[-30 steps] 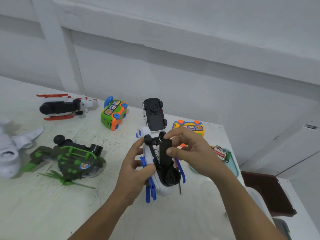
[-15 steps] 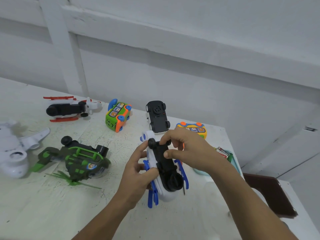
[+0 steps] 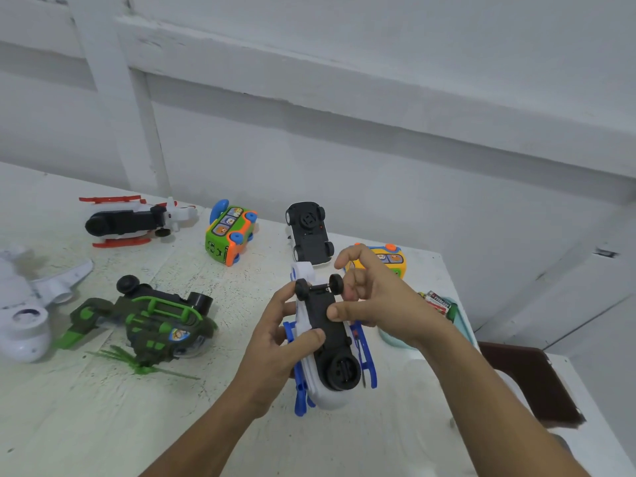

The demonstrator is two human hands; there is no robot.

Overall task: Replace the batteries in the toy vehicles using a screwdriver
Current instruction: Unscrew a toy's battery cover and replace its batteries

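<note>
A white toy helicopter (image 3: 323, 390) with blue skids lies upside down between my hands, its black underside and small black wheels facing up. My left hand (image 3: 275, 342) grips its left side, thumb on the black panel. My right hand (image 3: 371, 297) holds the other side: the thumb presses on the black panel and the curled fingers sit by the right wheel. A thin dark shaft (image 3: 362, 371), perhaps the screwdriver, runs along the toy's right side. Batteries (image 3: 438, 301) lie in a teal tray (image 3: 459, 325) to the right.
On the white table (image 3: 103, 425) lie a red-and-white helicopter (image 3: 130, 222), a green-orange bus (image 3: 229, 235), an upturned white car (image 3: 309, 232), a yellow toy (image 3: 394, 259), a green helicopter (image 3: 151, 321) and a white plane (image 3: 24, 304). A brown seat (image 3: 530, 380) stands right of the table.
My right fingers have drawn back off the wheel axle, so both small wheels show. The black panel, slightly raised a second ago, now lies flat under my right thumb.
</note>
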